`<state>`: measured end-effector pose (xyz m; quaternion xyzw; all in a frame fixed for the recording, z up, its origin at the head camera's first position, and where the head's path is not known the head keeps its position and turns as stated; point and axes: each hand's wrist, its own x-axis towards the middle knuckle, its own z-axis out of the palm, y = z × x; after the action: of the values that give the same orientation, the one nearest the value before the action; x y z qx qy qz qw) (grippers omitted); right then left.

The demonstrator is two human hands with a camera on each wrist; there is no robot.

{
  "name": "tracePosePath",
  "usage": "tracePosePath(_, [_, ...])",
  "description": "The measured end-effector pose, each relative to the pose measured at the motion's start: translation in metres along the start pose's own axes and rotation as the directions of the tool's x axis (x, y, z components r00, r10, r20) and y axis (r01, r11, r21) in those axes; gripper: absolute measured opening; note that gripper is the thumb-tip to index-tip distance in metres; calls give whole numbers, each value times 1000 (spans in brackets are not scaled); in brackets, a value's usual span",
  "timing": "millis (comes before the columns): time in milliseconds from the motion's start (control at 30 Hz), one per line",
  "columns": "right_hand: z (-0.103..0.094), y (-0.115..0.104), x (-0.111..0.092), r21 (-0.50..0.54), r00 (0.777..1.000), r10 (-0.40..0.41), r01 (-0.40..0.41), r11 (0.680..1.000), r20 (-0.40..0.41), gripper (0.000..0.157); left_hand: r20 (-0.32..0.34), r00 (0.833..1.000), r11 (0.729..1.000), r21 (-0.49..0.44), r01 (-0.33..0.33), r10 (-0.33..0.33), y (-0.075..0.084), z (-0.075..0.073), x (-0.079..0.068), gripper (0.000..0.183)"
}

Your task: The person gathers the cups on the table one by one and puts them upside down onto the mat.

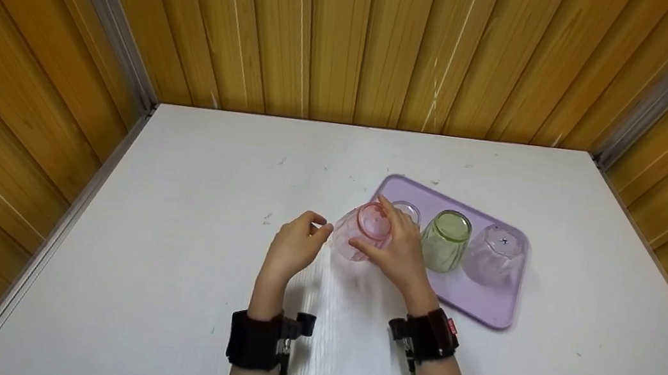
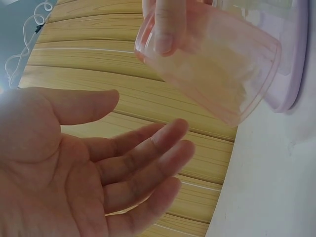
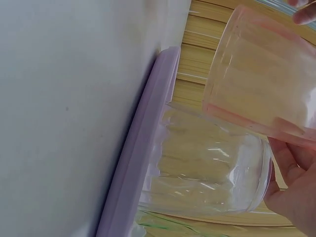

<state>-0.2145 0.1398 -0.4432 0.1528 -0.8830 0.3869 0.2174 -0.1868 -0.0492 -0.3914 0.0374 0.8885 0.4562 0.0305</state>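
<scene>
A pink see-through cup (image 1: 360, 236) hangs above the table at the tray's left edge, its narrow end up and its wide rim down, tilted. My right hand (image 1: 397, 247) grips it near the narrow end, with thumb and fingers on either side. To its left, my left hand (image 1: 297, 244) holds nothing; in the left wrist view its fingers are spread and loosely bent, apart from the cup. On the purple tray (image 1: 473, 306) stand a green cup (image 1: 445, 244), a clear cup (image 1: 494, 257) at the right, and another clear cup (image 3: 207, 163) partly hidden behind my right hand.
The tray lies slanted on the white table (image 1: 184, 245), right of centre. Wood-panelled walls (image 1: 340, 40) enclose the table's back and both sides. A black band with a small camera (image 1: 256, 340) sits on each wrist, with a green cable running from it.
</scene>
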Motion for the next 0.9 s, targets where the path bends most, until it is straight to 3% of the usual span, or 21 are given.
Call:
tracePosePath(433, [-2, 4, 1, -29, 995, -68, 66, 997, -78, 87, -1, 1000, 1000, -15, -6, 6, 0, 0, -1, 33])
tracePosePath(900, [-5, 10, 2, -64, 995, -52, 47, 997, -88, 86, 9, 1000, 999, -38, -8, 8, -4, 5, 6, 31])
